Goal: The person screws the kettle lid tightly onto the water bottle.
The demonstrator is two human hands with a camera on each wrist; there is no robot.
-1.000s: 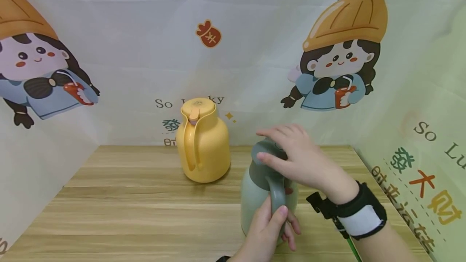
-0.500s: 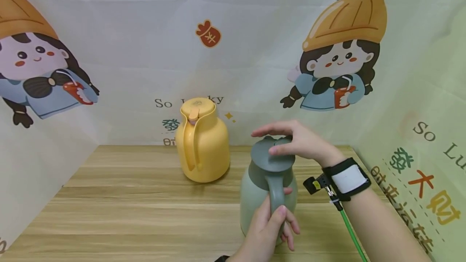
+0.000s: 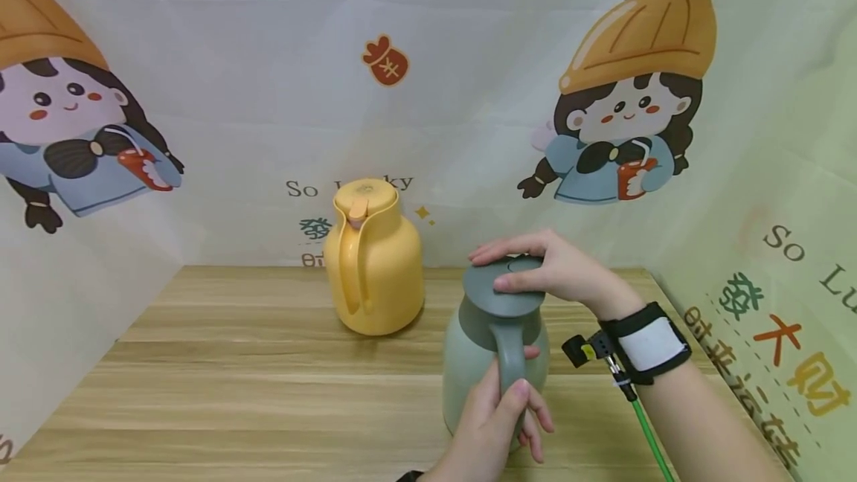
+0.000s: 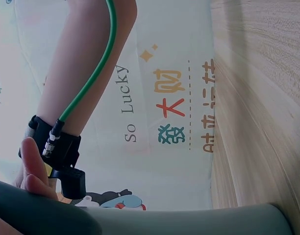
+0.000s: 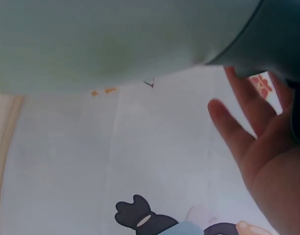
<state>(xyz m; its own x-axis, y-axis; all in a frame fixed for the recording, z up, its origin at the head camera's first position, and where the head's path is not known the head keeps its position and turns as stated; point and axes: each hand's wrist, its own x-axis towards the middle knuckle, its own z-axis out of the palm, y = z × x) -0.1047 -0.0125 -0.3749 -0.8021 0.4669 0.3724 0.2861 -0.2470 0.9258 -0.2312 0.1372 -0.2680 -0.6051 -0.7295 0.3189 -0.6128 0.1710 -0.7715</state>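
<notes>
A pale green thermos jug [image 3: 462, 363] with a grey-green neck and lid stands upright on the table in the head view. My left hand [image 3: 492, 411] holds its handle [image 3: 510, 352], thumb lying along the near side. On top, my right hand [image 3: 552, 270] spans the lid [image 3: 498, 296], with the thumb on its upper face and the fingers over the far edge. The right wrist view shows the jug's body [image 5: 115, 44] close up and the right hand's fingers [image 5: 233, 127] beside the neck, partly hidden. In the left wrist view, the jug's side [image 4: 189, 223] runs along the bottom.
A yellow thermos jug [image 3: 378, 274] stands upright farther back, left of the green one. Wood-grain table [image 3: 234, 393] stretches left of both jugs. A printed cloth [image 3: 455, 125] hangs behind and at the sides. A green cable [image 3: 649, 430] trails from the right wrist camera.
My right hand turned on the lid and drew back its thumb, uncovering more of the lid; then its fingers lowered onto the far edge. The left hand and both jugs stayed put.
</notes>
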